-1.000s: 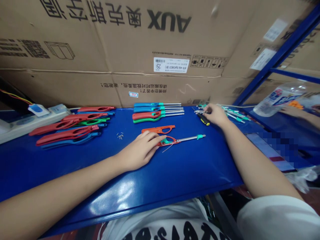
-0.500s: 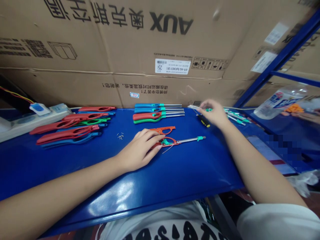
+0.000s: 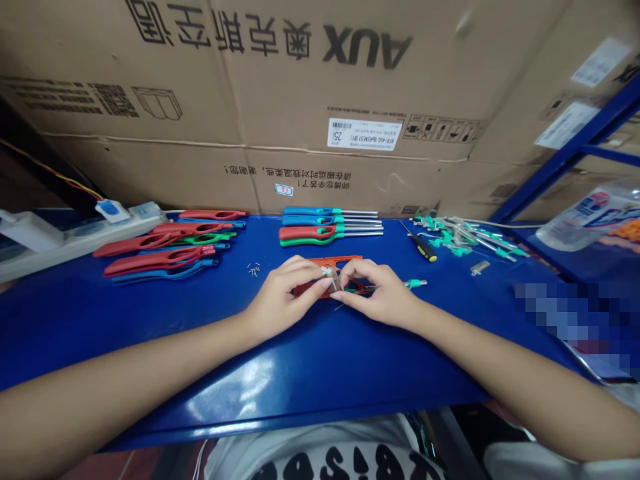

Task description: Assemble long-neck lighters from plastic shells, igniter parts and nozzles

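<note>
Blue tabletop [image 3: 300, 380]: we note its front edge crossing below both forearms, with a broad stretch of glossy surface between that edge and the hands. A cardboard carton [image 3: 280, 100] walls off the rear; a slanting blue shelf post [image 3: 565, 147] bounds the right. Sideways, we see room from the left hand to the handle shells [image 3: 160, 261], the small screws [image 3: 254, 269] lying between.

Left hand [image 3: 285, 293] and right hand [image 3: 383, 293] meet mid-table, thumbs and fingertips of both pinching one small translucent piece [image 3: 334, 281]. Directly beneath, partly covered, lies an opened red-orange lighter shell [image 3: 303, 291], its rod's green tip [image 3: 415, 284] emerging past the right hand. Just behind is an orange half-shell [image 3: 345, 259].

Farther back, four lighters [image 3: 306, 233] lie side by side near the carton; right of them, a black-and-yellow screwdriver [image 3: 425, 248] and a heap of green-tipped metal rods [image 3: 460, 233].

Containers: a clear plastic bottle [image 3: 585, 210] tilts at far right, orange pieces [image 3: 627, 230] near it; whether inside or behind, we cannot tell.
</note>
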Tool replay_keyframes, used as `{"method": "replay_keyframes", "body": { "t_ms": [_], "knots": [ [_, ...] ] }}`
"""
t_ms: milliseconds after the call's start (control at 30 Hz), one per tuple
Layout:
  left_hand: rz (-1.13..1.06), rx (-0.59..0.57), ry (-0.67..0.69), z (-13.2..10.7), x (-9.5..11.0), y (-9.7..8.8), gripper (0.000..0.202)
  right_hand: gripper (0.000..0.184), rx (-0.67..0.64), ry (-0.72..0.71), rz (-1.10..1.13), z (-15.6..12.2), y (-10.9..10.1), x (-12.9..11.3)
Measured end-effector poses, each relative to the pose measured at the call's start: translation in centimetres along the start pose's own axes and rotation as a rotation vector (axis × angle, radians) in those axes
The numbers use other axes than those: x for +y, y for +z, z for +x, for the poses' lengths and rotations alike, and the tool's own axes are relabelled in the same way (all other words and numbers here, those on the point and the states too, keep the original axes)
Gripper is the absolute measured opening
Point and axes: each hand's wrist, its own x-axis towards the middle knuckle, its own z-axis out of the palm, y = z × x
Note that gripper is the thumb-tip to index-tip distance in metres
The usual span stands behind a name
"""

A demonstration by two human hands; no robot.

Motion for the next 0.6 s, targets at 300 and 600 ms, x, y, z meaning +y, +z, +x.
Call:
{"method": "replay_keyframes", "body": {
  "t_ms": [300,600],
  "knots": [
    [-0.086,0.04,-0.067,0.1,0.5,0.2,0.014,0.007,-0.004,-0.073,-0.093,0.3,-0.5,0.1],
    [0.008,-0.086,-0.027,0.0,0.5,0.1,0.013,0.01,-0.071,-0.188,-0.168,0.1,-1.3,0.4]
  ]
}}
